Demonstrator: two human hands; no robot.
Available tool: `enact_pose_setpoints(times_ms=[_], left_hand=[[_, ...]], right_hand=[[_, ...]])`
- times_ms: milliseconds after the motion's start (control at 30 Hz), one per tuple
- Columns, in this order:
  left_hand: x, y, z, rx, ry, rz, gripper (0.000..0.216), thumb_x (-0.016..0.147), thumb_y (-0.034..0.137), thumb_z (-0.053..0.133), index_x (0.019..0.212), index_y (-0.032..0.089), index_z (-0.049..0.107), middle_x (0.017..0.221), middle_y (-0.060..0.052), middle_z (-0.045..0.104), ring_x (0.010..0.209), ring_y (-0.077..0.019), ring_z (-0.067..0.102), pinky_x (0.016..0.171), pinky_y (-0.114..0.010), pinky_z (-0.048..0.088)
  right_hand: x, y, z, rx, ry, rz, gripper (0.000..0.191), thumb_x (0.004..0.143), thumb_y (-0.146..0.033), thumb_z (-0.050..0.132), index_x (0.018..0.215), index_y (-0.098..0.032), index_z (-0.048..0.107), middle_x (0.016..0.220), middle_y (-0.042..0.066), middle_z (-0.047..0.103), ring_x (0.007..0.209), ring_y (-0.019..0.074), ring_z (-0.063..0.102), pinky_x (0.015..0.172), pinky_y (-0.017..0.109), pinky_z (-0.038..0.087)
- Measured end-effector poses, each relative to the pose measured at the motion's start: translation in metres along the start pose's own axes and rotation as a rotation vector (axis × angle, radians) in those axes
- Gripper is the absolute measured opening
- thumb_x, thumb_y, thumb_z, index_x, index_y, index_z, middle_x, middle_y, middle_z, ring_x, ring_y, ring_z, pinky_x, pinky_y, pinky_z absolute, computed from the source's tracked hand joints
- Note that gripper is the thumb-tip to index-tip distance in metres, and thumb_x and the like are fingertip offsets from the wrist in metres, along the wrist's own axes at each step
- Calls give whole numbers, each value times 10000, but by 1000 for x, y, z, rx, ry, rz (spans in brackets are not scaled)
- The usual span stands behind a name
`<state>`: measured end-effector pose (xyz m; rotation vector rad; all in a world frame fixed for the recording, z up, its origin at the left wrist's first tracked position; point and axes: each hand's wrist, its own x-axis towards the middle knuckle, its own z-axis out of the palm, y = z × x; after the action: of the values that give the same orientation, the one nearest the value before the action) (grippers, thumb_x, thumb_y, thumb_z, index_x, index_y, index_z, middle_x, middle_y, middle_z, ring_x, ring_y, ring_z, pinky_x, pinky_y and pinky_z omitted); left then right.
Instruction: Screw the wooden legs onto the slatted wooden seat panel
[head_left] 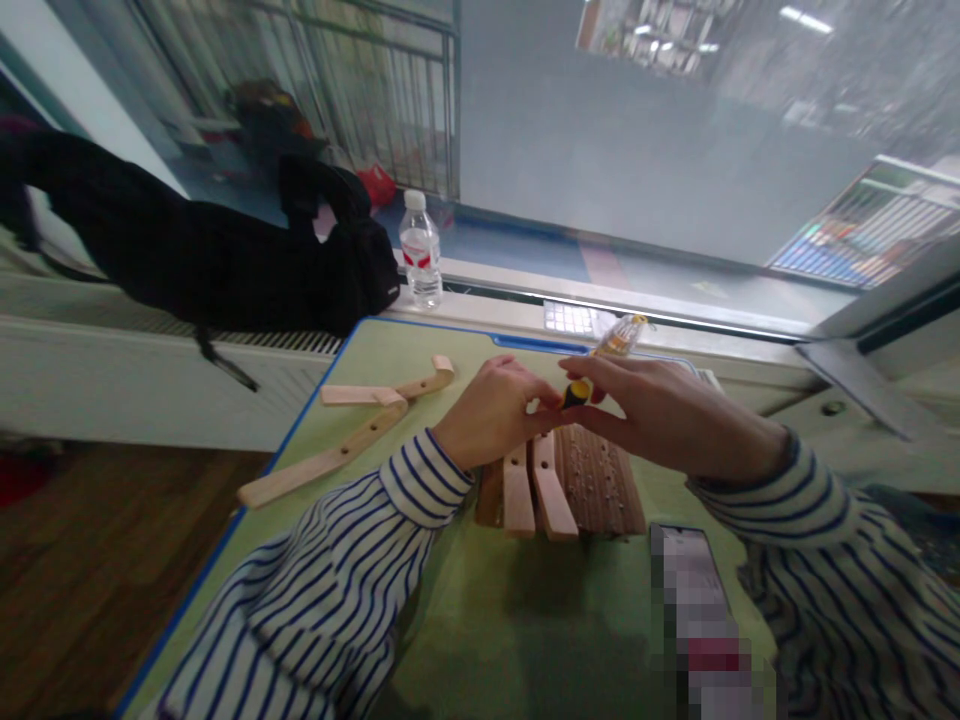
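Smooth matt wooden strips, rough-surfaced board, glossy plastic bottle, cloth sleeves

I saw a black bag on the window ledge, a water bottle beside it and a phone on my desk.

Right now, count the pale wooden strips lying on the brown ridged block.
2: left strip and right strip, side by side on the block; others may be hidden.

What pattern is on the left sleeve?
The left sleeve has dark blue stripes on white, seen in the head view.
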<state>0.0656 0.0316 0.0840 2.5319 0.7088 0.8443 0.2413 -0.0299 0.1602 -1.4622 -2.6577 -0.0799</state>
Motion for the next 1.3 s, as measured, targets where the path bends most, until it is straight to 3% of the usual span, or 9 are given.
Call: enact_pose_setpoints(times_ms=[200,433,633,933,1033,1200,1300], left_hand=[[0,0,-2,3,-21,13,181,808,363,590,785,201,665,729,12,675,723,-133,583,820,-319,349],[0,-2,-4,7,-102,48,206,874,316,499,809,177,636,779,-11,664,775,-140,579,822,-313,351],[0,-2,-4,-44,-146,98,298,917,309,402,814,153,635,798,-42,657,797,-143,581,792,-300,372],[-1,-1,-3,-15,-16,4,227,803,406,583,812,193,661,745,-5,671,743,-149,567,765,-304,362],[0,0,-3,-1,-7,-16,256,802,427,576,762,187,658,719,-4,664,727,-149,561,748,-302,359],[0,0,-4,-5,-14,-24,289,809,458,554,790,193,668,701,-3,659,705,-147,554,752,-307,358],[0,-1,-4,-4,-24,-13,264,811,433,564,792,190,663,721,-3,665,714,-144,555,764,-306,354]], right_hand=[[1,-2,-1,69,-62,-32,178,890,-237,416,947,-196,580,1015,32,636,867,147,590,676,262,397],[2,-1,9,-17,11,33,303,915,-386,384,1057,-197,573,928,46,655,766,152,602,606,265,374],[1,-5,14,-119,50,94,349,906,-443,371,985,-181,587,817,43,651,634,146,573,521,269,288],[1,-8,11,-102,41,104,338,911,-445,360,903,-185,577,765,20,623,597,128,538,509,272,261],[1,-7,8,-70,14,89,321,908,-436,372,924,-187,574,815,30,635,650,143,565,531,273,310],[0,-4,3,67,5,-19,302,897,-310,429,1163,-192,512,1114,70,611,897,175,593,669,282,414],[0,-4,1,104,-24,-43,257,898,-213,402,1100,-189,557,1067,56,630,903,165,595,713,283,424]])
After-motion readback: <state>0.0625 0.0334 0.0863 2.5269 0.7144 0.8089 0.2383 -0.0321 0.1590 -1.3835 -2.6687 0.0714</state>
